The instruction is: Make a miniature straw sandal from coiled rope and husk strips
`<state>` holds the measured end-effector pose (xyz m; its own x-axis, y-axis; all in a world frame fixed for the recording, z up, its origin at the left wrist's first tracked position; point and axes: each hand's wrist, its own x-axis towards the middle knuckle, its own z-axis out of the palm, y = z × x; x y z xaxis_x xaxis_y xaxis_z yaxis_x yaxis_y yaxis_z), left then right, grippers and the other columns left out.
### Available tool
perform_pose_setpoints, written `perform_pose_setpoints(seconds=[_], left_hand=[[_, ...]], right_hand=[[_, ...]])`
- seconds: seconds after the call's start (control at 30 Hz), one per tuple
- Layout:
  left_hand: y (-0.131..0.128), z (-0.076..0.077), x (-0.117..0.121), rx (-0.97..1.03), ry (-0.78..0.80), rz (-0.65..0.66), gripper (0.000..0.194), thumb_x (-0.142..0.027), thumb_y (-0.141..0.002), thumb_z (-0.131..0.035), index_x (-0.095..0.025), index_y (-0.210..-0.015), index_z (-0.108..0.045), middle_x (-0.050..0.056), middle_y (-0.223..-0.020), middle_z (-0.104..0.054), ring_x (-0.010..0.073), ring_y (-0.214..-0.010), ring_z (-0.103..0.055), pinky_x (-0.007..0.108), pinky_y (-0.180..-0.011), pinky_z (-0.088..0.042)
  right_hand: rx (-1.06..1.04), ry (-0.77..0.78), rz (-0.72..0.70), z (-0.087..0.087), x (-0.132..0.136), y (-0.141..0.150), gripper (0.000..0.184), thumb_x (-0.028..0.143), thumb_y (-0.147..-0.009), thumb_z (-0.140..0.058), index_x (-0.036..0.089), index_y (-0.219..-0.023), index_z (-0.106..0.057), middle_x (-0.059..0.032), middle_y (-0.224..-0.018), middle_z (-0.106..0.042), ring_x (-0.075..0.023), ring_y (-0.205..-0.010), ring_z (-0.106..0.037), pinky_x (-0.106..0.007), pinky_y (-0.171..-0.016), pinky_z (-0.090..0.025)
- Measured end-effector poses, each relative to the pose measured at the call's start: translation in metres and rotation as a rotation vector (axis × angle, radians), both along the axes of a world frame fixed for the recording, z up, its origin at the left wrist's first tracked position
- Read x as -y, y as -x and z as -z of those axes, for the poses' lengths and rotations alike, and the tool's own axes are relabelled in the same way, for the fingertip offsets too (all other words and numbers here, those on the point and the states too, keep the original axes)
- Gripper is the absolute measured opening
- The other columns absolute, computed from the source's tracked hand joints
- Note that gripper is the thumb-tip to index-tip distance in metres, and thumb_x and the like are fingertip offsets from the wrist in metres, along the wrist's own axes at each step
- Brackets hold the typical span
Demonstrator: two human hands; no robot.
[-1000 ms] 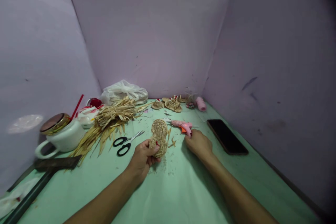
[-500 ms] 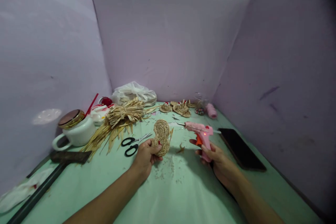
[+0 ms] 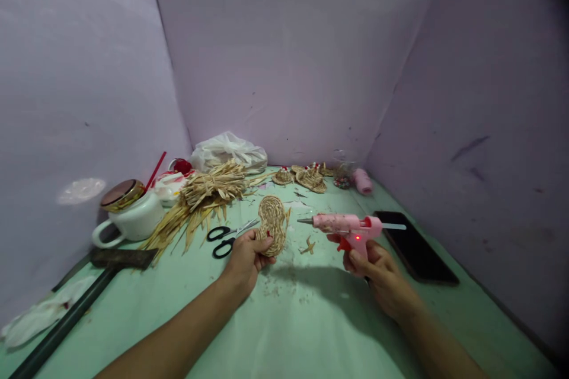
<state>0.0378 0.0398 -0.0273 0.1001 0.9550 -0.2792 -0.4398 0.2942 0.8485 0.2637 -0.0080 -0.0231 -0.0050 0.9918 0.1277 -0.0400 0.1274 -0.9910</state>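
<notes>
Sole (image 3: 271, 225), a small woven straw piece shaped like a peanut, is the landmark in the head view: it stands tilted on edge on the table (image 3: 311, 331), pinched at its near end by the left hand (image 3: 246, 257), thumb on the face and fingers closed round the rim.

Right of the sole, the right hand (image 3: 377, 269) is wrapped round the grip of a pink glue gun (image 3: 349, 228), a finger at the red trigger. Its nozzle points toward the sole but is apart from it, and a red lamp glows on the body, so I judge it hot. A glue stick juts out of its back, over a dark phone (image 3: 415, 246) lying farther right.

Left of the sole lie black scissors (image 3: 229, 238), then loose straw (image 3: 202, 198) and a white mug (image 3: 128, 219). Behind the sole sit smaller woven pieces (image 3: 306, 177), a pink spool (image 3: 363, 180) and a plastic bag (image 3: 226, 151).

Risks, as I judge them: the left fingertips sit close to where glue would land, so a drip or a slipped nozzle could burn them. Glue could string onto the table or the phone. With only a pinch at one end, pressure from the nozzle could twist the sole. Dry straw so near is a poor neighbour for a hot tip.
</notes>
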Motion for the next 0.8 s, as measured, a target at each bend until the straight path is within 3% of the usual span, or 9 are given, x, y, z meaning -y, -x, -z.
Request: perform_pose_setpoints(seconds=[0.1,0.3,0.53,0.8], left_hand=[[-0.001,0.0,0.0,0.013,-0.007,-0.005,0.019,-0.011,-0.059,-0.062,-0.012,-0.076,-0.055,0.001,-0.066,-0.059,0.0084,-0.051,-0.053,0.018,-0.04,-0.044],[-0.001,-0.001,-0.001,0.009,-0.014,-0.015,0.021,-0.011,-0.057,-0.063,-0.011,-0.077,-0.056,0.001,-0.065,-0.06,0.0093,-0.051,-0.053,0.019,-0.04,-0.044],[-0.001,-0.002,0.0,0.013,-0.02,-0.013,0.021,-0.01,-0.058,-0.063,-0.011,-0.077,-0.056,0.001,-0.065,-0.06,0.0094,-0.051,-0.053,0.019,-0.04,-0.044],[-0.002,-0.002,0.001,0.006,-0.026,-0.021,0.021,-0.01,-0.057,-0.063,-0.012,-0.076,-0.056,0.001,-0.065,-0.059,0.0095,-0.052,-0.053,0.02,-0.04,-0.044]], right_hand=[[0.032,0.014,0.04,0.002,-0.001,0.001,0.027,0.043,-0.066,-0.064,0.019,-0.079,-0.062,0.0005,-0.06,-0.052,-0.0121,-0.054,-0.041,-0.024,-0.05,-0.032],[0.189,-0.007,0.066,0.0,-0.003,0.007,0.028,0.039,-0.068,-0.061,0.02,-0.089,-0.062,-0.0049,-0.083,-0.064,-0.0196,-0.076,-0.055,-0.028,-0.065,-0.041],[0.278,-0.043,0.053,-0.01,0.001,0.013,0.023,0.035,-0.067,-0.06,0.02,-0.083,-0.064,-0.006,-0.082,-0.065,-0.0218,-0.077,-0.057,-0.031,-0.067,-0.043],[0.281,-0.063,0.054,-0.004,-0.001,0.012,0.022,0.03,-0.068,-0.059,0.02,-0.088,-0.062,-0.0044,-0.079,-0.063,-0.0191,-0.072,-0.053,-0.029,-0.064,-0.041]])
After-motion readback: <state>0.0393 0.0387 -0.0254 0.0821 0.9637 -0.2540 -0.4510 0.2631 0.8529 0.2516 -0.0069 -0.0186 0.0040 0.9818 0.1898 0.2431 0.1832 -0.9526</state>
